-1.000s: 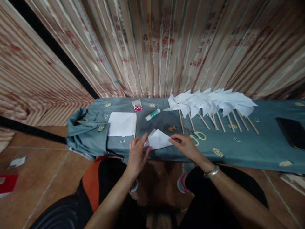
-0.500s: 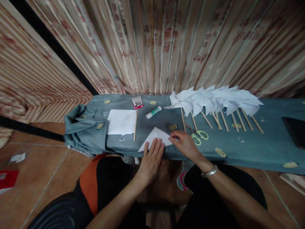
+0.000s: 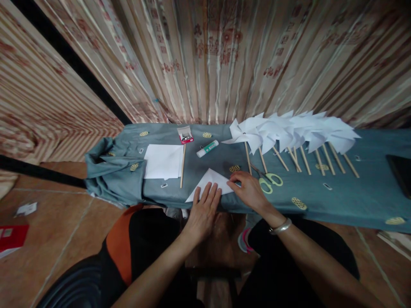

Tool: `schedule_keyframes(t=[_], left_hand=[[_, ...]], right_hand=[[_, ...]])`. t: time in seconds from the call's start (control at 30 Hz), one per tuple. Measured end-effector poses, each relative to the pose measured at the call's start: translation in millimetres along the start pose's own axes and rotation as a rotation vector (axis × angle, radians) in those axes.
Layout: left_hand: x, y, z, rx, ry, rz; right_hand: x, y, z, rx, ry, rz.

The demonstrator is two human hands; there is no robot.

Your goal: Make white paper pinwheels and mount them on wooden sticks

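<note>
A white sheet of paper, folded into a triangle, lies at the near edge of the cloth-covered table. My left hand rests flat on it with the fingers stretched out. At its right corner, my right hand has thumb and forefinger pinched on the paper. Just right of that hand lie scissors with yellow-green handles. A green and white glue stick is beyond the folded paper. To the left, a wooden stick lies along a stack of white square sheets.
Several white paper pinwheels on wooden sticks overlap in a row at the back right. A small open red box with shiny metal bits stands behind the sheets. A dark flat object lies at the far right. A patterned curtain hangs behind the table.
The view has shifted slightly. My left hand stays flat on the folded paper, and the fingers of my right hand remain at its right corner, with hardly any movement.
</note>
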State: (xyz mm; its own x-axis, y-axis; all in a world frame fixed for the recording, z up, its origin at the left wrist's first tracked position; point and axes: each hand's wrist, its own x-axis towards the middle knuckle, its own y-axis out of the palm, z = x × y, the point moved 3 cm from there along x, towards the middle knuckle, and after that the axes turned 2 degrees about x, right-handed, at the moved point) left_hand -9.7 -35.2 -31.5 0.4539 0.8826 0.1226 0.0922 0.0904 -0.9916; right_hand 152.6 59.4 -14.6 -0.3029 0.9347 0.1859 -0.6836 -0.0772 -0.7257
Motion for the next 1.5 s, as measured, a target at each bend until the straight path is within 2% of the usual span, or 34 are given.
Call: schedule_keyframes(t=[0.53,0.67,0.83,1.07,1.17,1.33,1.43,1.5], left_hand=[[4,-0.1,1,-0.018,-0.011,0.027],[3,0.3,1,0.003,-0.007,0.030],[3,3.4,1,0.021,-0.001,0.041],[4,3.3,1,0.024,-0.019,0.053],[5,0.8,1,0.020,-0.017,0.050],[5,-1.7,1,0.034,-0.021,0.046],[4,-2.9,1,0.042,-0.004,0.025],[4,-3.0,1,0.045,0.008,0.018]], right_hand=[[0,0,6,-0.139,-0.009,0.008],[-5,1,11,-0.217,-0.077,-0.008],[-18,7,15,-0.212,-0.164,-0.039],[-30,17,13,-0.226,-0.092,-0.038],[-32,11,7,-0.253,-0.075,-0.060],[-37,-14,-12,-0.324,-0.038,-0.164],[-38,-21,-9,-0.311,-0.122,-0.195],[-38,-18,-1,-0.289,-0.210,-0.174]])
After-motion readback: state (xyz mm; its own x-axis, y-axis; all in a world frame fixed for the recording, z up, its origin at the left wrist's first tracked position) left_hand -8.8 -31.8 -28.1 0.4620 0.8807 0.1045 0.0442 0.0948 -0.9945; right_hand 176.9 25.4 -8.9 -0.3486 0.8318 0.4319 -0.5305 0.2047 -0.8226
